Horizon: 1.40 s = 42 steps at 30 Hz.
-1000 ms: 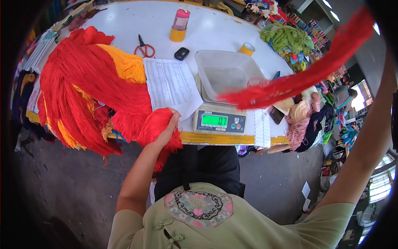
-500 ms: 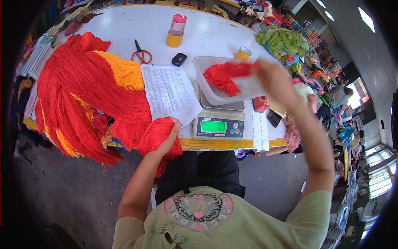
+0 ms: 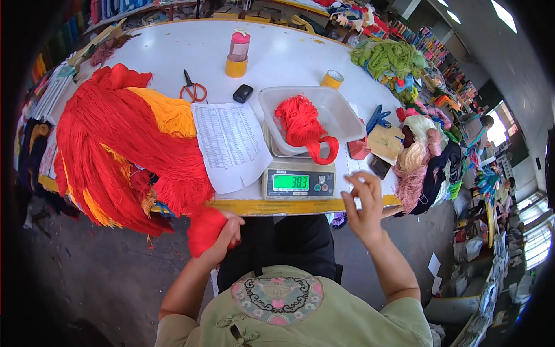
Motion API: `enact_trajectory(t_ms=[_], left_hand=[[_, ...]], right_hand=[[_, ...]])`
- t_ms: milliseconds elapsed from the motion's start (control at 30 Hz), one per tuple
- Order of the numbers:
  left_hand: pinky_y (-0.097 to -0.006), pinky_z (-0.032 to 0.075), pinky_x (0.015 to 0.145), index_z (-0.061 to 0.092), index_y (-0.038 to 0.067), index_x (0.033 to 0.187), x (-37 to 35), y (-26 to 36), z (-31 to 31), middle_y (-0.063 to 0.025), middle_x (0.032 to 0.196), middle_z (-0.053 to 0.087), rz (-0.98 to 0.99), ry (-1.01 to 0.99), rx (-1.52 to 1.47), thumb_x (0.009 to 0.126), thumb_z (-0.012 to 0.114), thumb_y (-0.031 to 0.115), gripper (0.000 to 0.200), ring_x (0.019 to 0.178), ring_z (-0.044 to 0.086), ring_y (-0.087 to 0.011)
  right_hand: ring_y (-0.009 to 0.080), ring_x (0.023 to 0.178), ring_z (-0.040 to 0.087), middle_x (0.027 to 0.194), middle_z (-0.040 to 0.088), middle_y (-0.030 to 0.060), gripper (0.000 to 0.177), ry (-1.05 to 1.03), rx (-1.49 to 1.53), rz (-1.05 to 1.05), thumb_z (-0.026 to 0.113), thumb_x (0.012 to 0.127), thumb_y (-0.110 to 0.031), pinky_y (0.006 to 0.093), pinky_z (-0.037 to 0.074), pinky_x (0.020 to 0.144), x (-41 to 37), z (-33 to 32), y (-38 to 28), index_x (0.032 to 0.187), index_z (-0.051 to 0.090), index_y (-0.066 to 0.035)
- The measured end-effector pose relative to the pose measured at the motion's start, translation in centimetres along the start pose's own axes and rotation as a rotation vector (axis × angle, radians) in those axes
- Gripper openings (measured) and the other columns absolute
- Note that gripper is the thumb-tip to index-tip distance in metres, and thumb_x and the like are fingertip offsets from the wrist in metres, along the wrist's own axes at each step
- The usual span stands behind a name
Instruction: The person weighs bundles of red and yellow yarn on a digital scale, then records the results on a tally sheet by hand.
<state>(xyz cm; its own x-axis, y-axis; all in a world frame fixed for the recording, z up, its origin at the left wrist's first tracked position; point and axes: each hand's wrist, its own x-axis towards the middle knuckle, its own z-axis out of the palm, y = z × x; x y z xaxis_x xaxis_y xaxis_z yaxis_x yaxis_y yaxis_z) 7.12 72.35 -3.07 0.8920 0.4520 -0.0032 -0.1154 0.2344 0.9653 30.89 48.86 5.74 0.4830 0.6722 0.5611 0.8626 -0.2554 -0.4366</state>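
My left hand (image 3: 226,234) is closed around a bunch of red yarn (image 3: 204,228) just off the table's front edge. My right hand (image 3: 364,202) hovers in front of the table, fingers apart and holding nothing. Between them stands a digital scale (image 3: 270,184) with a lit green display, bearing a whitish plastic tray (image 3: 341,110). Inside the tray lies a tangle of red yarn (image 3: 299,118), one loop of it hanging over the front rim. A big heap of red yarn (image 3: 115,124) with orange yarn (image 3: 165,110) covers the left of the table.
A printed sheet (image 3: 231,144) lies left of the scale. Behind it are scissors (image 3: 192,91), a black rounded object (image 3: 243,93) and a pink bottle (image 3: 239,46). A tape roll (image 3: 332,79) sits behind the tray. Mixed yarn (image 3: 422,150) and green yarn (image 3: 390,61) crowd the right side.
My right hand has let go of red yarn over the tray and come down towards me. The left hand has lowered slightly with its bunch. The scale's display reading has changed.
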Motion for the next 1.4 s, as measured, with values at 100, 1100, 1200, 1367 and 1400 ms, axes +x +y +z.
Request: enact_trajectory(t_ms=[100,1100,1200,1367,1400], left_hand=[[-0.0326,0.05,0.082,0.063,0.002,0.113,0.3,4.6,2.0,-0.0127,0.099,0.066,0.565,-0.299,0.316,0.102,0.053,0.027,0.029,0.093,0.064,-0.0199],[-0.0305,0.054,0.075,0.056,0.001,0.13,0.5,-0.4,2.6,-0.0111,0.093,0.069,0.07,-0.196,-0.094,0.105,0.049,0.026,0.036,0.078,0.064,-0.0146],[-0.0231,0.046,0.051,0.033,0.004,0.149,1.6,0.7,-1.3,-0.0162,0.122,0.061,0.264,-0.246,-0.618,0.102,0.056,0.029,0.059,0.069,0.061,-0.0174],[-0.0228,0.048,0.049,0.028,0.003,0.152,2.7,5.0,3.6,-0.0184,0.16,0.025,0.118,-0.436,-0.826,0.094,0.068,0.019,0.072,0.096,0.065,-0.0256],[-0.0238,0.05,0.052,0.027,0.003,0.153,3.1,3.6,5.0,-0.0183,0.162,0.02,0.059,-0.504,-0.74,0.092,0.069,0.017,0.075,0.109,0.062,-0.0283]], right_hand=[[0.0227,0.084,0.063,0.106,0.063,0.0129,0.026,-0.119,0.287,-0.085,0.073,0.085,-0.001,0.0297,0.051,0.07,-1.2,2.2,-2.6,0.11,0.067,-0.004],[0.0322,0.133,0.044,0.139,0.051,0.0174,0.024,0.163,0.201,0.136,0.066,0.088,-0.011,0.0452,0.036,0.106,1.8,1.2,5.6,0.111,0.063,-0.007],[0.0214,0.098,0.061,0.099,0.064,0.0069,0.017,0.881,0.666,0.407,0.057,0.096,-0.02,0.0378,0.049,0.092,-1.4,-9.6,5.4,0.101,0.062,-0.005],[0.0174,0.093,0.06,0.096,0.061,0.0055,0.018,1.107,-0.22,0.53,0.052,0.104,-0.014,0.0299,0.052,0.084,-6.9,-16.6,-0.5,0.111,0.061,0.0],[0.0162,0.092,0.061,0.096,0.063,0.0044,0.014,0.816,-0.275,0.577,0.058,0.099,-0.009,0.0303,0.051,0.082,-6.9,-14.3,-2.4,0.111,0.061,-0.001]])
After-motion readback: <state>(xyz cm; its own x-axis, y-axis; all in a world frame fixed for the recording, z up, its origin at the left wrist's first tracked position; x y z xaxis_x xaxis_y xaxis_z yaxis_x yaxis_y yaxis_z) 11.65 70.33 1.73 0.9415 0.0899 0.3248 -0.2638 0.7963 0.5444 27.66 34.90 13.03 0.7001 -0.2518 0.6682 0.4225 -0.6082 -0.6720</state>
